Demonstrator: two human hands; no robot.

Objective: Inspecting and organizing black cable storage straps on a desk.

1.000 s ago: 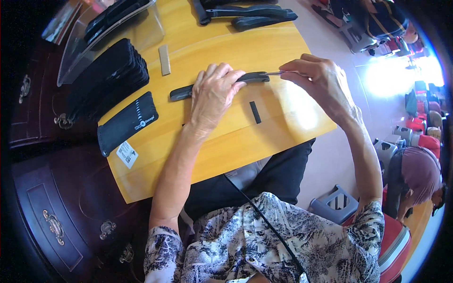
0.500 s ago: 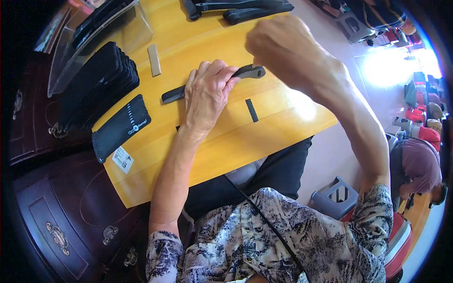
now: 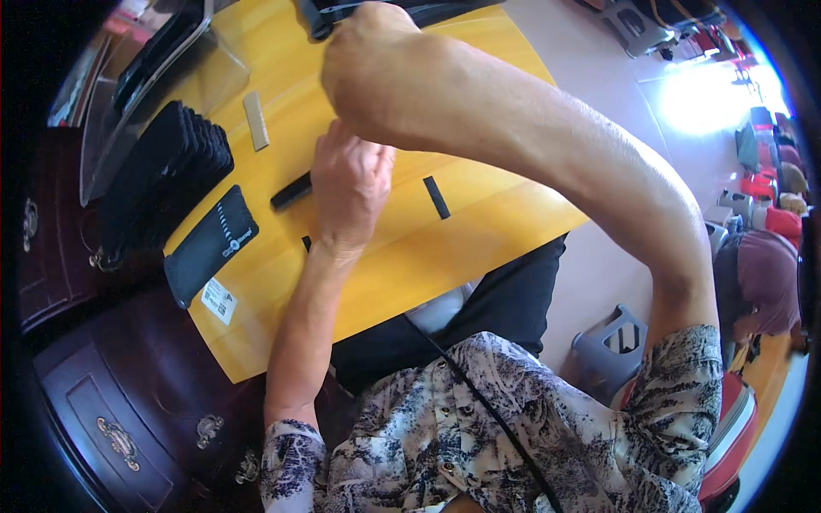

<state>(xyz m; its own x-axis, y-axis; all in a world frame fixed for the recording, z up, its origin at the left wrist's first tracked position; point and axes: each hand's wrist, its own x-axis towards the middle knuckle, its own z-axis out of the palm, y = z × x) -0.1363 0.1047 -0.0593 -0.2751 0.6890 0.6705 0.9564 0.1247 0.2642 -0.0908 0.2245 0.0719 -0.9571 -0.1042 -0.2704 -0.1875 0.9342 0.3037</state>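
My left hand [image 3: 351,184] is closed around a black strap-like piece [image 3: 291,191] lying on the yellow tabletop [image 3: 393,256]. Only the left end of the piece shows; the rest is under my hands. Above and just beyond it, my right hand [image 3: 372,68] is curled in a fist, its forearm crossing from the right. Whatever its fingers hold is hidden. A short black strip [image 3: 436,197] lies to the right of my left hand, and a small black bit [image 3: 307,244] peeks out beside my left wrist.
A black pouch [image 3: 212,244] lies at the left edge near a white label [image 3: 219,301], beside a stack of black pouches [image 3: 162,171]. Farther back are a beige strip [image 3: 255,121], a clear bin [image 3: 227,64] and black straps [image 3: 453,12]. Dark drawers [image 3: 111,410] stand left.
My right hand has swung left and farther from me, now covering the far end of the strap-like piece. My left hand stays on it. The whole view has shifted slightly.
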